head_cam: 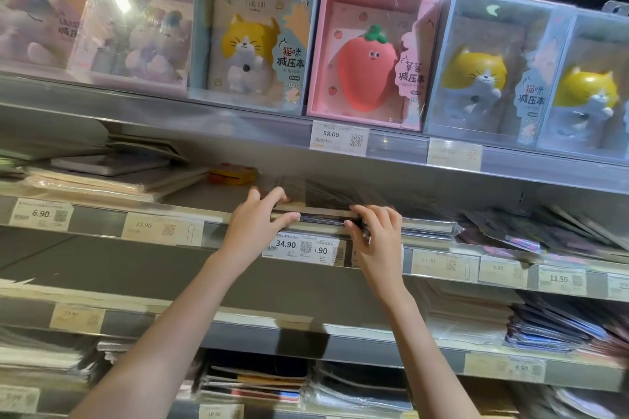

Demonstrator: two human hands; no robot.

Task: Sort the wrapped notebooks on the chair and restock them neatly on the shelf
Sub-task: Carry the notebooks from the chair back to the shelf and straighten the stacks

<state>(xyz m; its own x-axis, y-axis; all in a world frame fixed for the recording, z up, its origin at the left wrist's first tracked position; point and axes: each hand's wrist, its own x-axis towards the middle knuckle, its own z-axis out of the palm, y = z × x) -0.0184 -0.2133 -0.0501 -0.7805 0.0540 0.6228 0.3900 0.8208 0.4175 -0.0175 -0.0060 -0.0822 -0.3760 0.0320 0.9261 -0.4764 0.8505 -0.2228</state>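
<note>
A small stack of plastic-wrapped notebooks lies flat at the front of the second shelf, above the 34.90 price tag. My left hand grips the stack's left end, fingers over the top and thumb along the front edge. My right hand holds the right end, fingers curled round the front edge. The chair is out of view.
Boxed squishy-toy notebooks line the top shelf. Flat notebook piles lie left and right of the held stack, a small yellow-red item behind it. Lower shelves hold more wrapped notebooks.
</note>
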